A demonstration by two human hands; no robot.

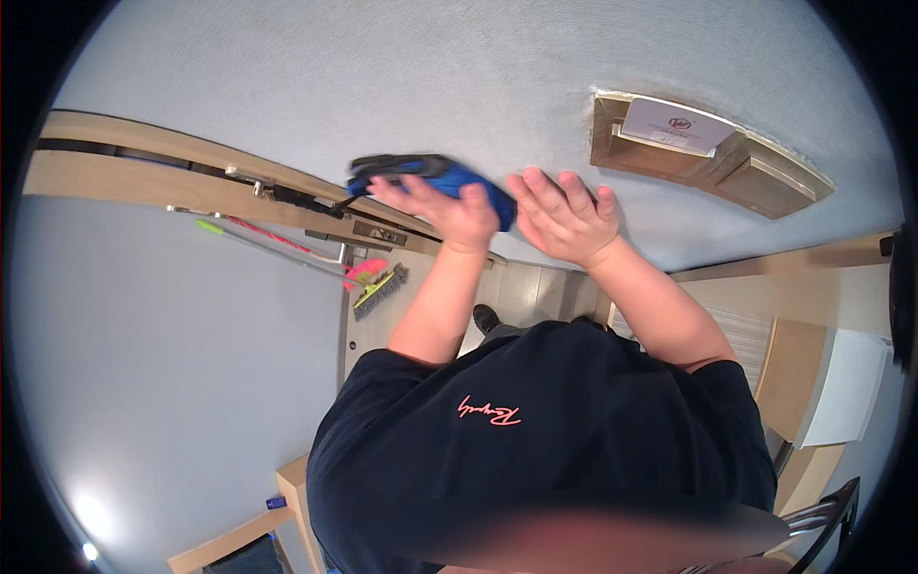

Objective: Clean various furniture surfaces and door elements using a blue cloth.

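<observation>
A blue and black fabric item (459,172), blurred by motion, lies between my hands and the pale textured wall (445,64). My left hand (452,215) overlaps its lower side, fingers spread and pointing left, thumb up. Whether those fingers grip the item cannot be seen. Close to the item's right end is my right hand (566,215), its back towards me and its fingers extended and slightly apart. No object shows in the right hand. A dark strap-like end hangs from the item's left side, near the wooden door frame (129,136).
On the wall at right is a gold switch plate (645,161) with a white card (678,125) in it. A metal door handle (247,176) juts out at left. A broom (380,290) and a pink dustpan (366,271) stand below. At lower right is a black chair-like frame (839,509).
</observation>
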